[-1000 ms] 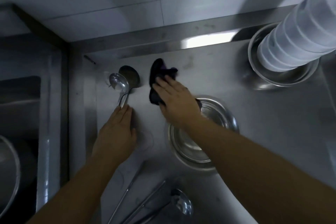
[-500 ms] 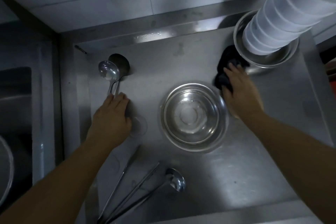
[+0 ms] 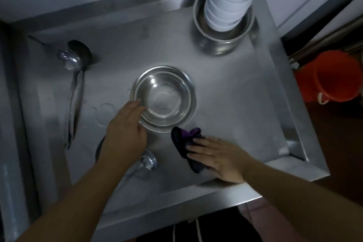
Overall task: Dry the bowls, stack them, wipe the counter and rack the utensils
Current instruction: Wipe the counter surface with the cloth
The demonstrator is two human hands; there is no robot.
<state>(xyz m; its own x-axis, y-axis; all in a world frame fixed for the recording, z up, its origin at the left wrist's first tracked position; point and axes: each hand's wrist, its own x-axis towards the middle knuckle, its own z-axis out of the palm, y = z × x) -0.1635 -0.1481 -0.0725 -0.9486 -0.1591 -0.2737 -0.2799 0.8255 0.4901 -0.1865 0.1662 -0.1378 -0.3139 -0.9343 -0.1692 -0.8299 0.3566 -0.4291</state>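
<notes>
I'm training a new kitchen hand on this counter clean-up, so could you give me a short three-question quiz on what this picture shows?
1. True or false: the right hand presses the dark cloth flat on the steel counter.
2. What does the left hand touch? A) a ladle B) the rim of the steel bowl C) the orange bucket
3. Fill in: the stack of white bowls stands inside a ______ at the back of the counter.

Key: 1 true; 2 B; 3 steel basin.
</notes>
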